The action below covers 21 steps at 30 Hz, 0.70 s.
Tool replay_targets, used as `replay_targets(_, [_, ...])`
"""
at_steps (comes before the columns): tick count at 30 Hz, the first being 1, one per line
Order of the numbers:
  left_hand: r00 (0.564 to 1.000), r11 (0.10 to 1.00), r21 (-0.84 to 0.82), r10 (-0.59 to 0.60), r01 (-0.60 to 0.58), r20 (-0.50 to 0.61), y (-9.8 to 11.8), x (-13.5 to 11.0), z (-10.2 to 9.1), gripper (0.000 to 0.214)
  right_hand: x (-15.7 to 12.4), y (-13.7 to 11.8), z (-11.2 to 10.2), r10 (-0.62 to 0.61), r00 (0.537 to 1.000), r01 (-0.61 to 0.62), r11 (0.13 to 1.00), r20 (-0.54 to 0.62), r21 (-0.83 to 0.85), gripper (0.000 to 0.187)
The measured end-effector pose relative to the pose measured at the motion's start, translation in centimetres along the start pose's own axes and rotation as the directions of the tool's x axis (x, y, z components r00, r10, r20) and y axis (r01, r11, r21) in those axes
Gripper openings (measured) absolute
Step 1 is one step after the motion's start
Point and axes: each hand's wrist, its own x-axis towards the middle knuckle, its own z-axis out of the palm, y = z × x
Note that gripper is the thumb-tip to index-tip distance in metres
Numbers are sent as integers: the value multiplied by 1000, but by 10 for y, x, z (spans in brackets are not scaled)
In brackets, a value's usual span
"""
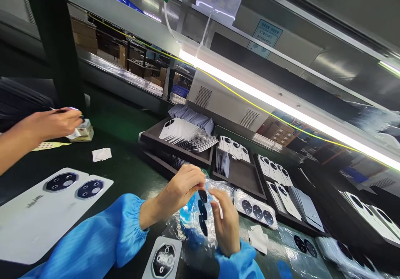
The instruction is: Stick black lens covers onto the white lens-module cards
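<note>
While our left hand (178,190) pinches the top of a strip of three dark oval lens covers (202,212), our right hand (226,225) curls against the strip's side by a pale tab (221,209) (whether it grips or only touches, we cannot tell). The strip hangs upright between the hands, above a clear plastic bag (218,184) lying on the dark green desk (125,129).

Closest to us, a grey phone back cover (164,260) lies below the bag, and a large white panel (46,220) with two dark camera islands lies to the left. Just right of our hands, a film sheet (255,209) carries three round camera modules, with a scrap of white paper (258,239) below it.

Beyond these come the containers. A dark tray (175,148) holds a fanned stack of white back covers (187,135), a middle tray (240,179) holds a smaller group standing at its far end, and a third tray (265,175) holds white and grey covers. Off to the left, another person's hand (46,125) holds a slim pen-like tool near a stack of labels (84,131).
</note>
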Motion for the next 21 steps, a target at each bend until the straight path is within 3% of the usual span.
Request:
replay_targets(4, [999,987,-159,-30,32,16,0,5,-3,18,26,0,-10,41,996,-60,963,76,263,36])
replay_targets(9, [990,945,-294,-142,142,21,0,8,-3,21,37,-1,-3,95,991,-128,882,95,454,23])
replay_targets(13, [990,924,-354,-134,143,50,-6,8,-4,25,37,-2,1,85,995,-96,895,43,435,11])
replay_targets(16, [992,934,-348,-44,83,118,-10,10,-7,20,38,-1,1,56,998,-66,928,39,367,10])
replay_targets(19, [974,953,-301,36,34,225,-13,17,-13,18,41,1,-2,46,996,-70,938,77,340,11])
replay_targets(21, [939,970,-227,-4,87,344,-13,24,-18,18,43,2,-6,60,990,-98,941,125,324,11])
